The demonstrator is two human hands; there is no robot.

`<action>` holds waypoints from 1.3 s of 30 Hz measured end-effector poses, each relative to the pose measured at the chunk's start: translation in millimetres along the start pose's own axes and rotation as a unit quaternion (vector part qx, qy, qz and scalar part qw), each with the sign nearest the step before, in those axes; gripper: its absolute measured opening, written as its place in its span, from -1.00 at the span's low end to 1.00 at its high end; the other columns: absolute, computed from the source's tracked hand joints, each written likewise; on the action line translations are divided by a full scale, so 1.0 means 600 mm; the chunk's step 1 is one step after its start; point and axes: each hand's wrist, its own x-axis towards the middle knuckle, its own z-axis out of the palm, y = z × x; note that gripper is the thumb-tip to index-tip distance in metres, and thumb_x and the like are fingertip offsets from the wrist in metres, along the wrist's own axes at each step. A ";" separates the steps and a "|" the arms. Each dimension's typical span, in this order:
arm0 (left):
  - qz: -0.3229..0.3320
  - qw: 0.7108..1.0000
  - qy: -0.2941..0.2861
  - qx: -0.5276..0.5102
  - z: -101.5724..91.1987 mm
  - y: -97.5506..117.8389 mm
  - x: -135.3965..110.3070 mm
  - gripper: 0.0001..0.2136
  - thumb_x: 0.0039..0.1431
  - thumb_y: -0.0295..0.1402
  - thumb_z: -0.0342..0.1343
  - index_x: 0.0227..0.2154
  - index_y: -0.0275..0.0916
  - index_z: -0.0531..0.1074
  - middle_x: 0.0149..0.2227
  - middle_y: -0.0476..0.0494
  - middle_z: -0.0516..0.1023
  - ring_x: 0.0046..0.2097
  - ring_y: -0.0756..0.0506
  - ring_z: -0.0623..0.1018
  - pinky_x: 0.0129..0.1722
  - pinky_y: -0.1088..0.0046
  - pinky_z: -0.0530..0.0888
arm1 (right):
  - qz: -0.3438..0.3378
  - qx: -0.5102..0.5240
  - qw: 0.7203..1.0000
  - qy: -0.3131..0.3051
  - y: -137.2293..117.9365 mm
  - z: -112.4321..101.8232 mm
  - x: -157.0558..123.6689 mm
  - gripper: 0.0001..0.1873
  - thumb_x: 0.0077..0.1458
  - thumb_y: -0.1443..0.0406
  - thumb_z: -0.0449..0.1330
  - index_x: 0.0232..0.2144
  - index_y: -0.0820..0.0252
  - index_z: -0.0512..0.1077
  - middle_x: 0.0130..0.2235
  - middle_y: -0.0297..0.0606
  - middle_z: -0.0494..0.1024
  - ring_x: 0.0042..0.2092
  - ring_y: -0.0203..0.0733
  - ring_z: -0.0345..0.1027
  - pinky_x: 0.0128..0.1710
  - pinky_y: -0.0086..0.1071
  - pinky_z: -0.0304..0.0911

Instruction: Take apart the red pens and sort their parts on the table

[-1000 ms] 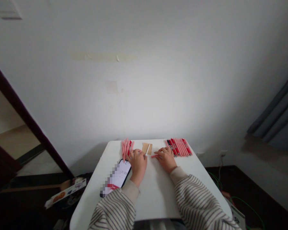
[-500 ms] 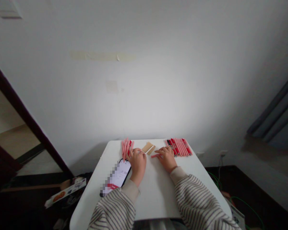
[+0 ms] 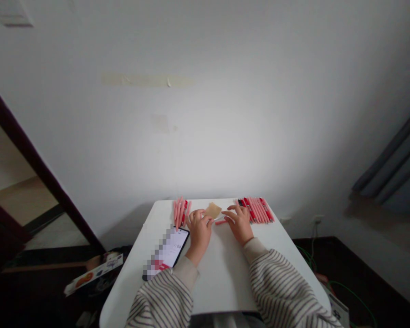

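Pinches a thin white stick [image 3: 219, 219] in the palm-down left hand [image 3: 199, 230]. Arches the right hand [image 3: 241, 224] at its other end; cannot tell if gripping.

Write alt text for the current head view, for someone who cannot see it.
A left hand holds a thin white rod toward the right hand, near a short pink piece. On the white table, a tan square lies beyond, between a left pen group and a right pen group, with a phone at left.
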 end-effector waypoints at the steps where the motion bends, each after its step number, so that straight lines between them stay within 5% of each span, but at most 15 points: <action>1: 0.006 1.000 0.003 -0.002 0.002 -0.002 0.000 -0.95 0.06 -0.35 0.18 -0.42 -0.11 0.54 -0.10 -0.10 0.45 0.03 -0.17 0.30 0.11 0.09 0.17 | -0.001 0.000 1.000 -0.003 0.000 0.001 0.000 -0.79 0.13 0.30 0.20 -0.20 -0.12 0.53 -0.08 -0.31 0.46 -0.03 -0.08 0.11 -0.03 -0.19 0.04; 14: 0.000 1.000 0.008 -0.004 -0.001 -0.006 0.004 -0.91 0.05 -0.28 0.18 -0.37 -0.09 0.55 -0.11 -0.10 0.46 0.00 -0.17 0.33 0.08 0.12 0.20 | 0.028 0.002 0.999 -0.029 -0.004 0.003 -0.001 -0.88 0.11 0.28 0.22 -0.31 -0.01 0.56 -0.19 -0.27 0.50 -0.08 -0.11 0.15 -0.07 -0.24 0.05; 26: -0.064 0.986 0.024 0.154 -0.018 -0.011 0.000 -0.84 0.12 -0.33 0.06 -0.31 -0.13 0.53 -0.06 -0.18 0.44 0.03 -0.26 0.31 0.11 -0.09 0.12 | 0.051 0.006 0.998 -0.029 0.002 0.003 -0.001 -0.86 0.14 0.26 0.17 -0.30 0.00 0.55 -0.21 -0.25 0.48 -0.10 -0.10 0.15 -0.06 -0.19 0.05; 39: -0.074 0.975 0.015 0.210 -0.010 -0.020 -0.002 -0.74 0.18 -0.28 -0.06 -0.29 -0.21 0.54 -0.10 -0.23 0.45 0.02 -0.28 0.30 0.10 -0.15 0.14 | 0.064 0.005 0.997 -0.038 -0.002 0.002 -0.001 -0.87 0.14 0.27 0.18 -0.29 0.02 0.55 -0.21 -0.27 0.48 -0.11 -0.11 0.13 -0.08 -0.23 0.04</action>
